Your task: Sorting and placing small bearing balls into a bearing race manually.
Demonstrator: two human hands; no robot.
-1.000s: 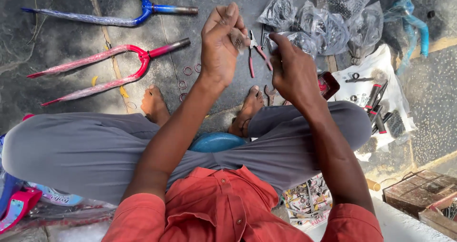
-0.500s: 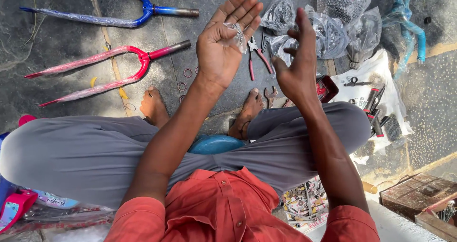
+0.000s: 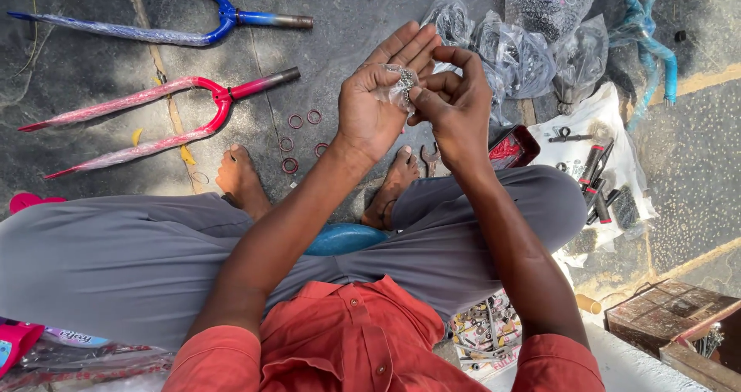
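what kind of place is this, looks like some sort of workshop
Most likely an informal bicycle repair or assembly spot on bare ground. A wrapped blue fork and a red fork lie there, with plastic bags of small parts and hand tools on a white sheet.

Clear plastic bags (image 3: 532,45) of dark small parts lie bunched on the floor beyond the hands. A small red box (image 3: 513,147), possibly a tin, sits beside the right knee.
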